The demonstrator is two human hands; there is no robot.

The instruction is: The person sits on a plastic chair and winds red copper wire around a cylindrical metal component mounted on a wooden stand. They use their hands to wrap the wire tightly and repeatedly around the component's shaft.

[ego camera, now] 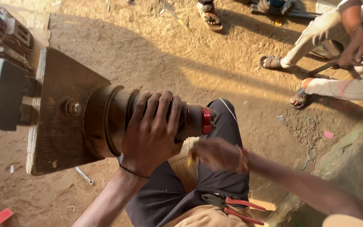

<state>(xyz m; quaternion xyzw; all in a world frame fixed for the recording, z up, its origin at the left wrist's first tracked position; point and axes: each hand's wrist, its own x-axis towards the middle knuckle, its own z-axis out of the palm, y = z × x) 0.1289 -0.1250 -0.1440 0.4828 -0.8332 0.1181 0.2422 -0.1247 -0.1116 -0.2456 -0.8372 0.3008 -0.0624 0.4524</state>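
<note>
Sandy, sunlit ground all round, scattered with scraps and a small metal tool near the foot of a wooden block. Fixed to that block by a bolt, a dark wooden mandrel jutting sideways over the lap. Left hand wrapped over the mandrel's middle, fingers curled across the top, grip closed firmly round it. Two sets of red bangles already seated near the mandrel's free end, one thin band just beside the fingers, a wider stack further out. Right hand blurred, just below that free end, pinching what looks like a small yellowish piece; grip narrow, exact hold hard to tell through the blur. Red-handled pliers resting unused on the lap at the lower edge. Judging by the bare stretch of mandrel, some bands fitted, work on them apparently unfinished. Beyond, at the upper right, another seated person's hand and sandalled feet, well apart.
</note>
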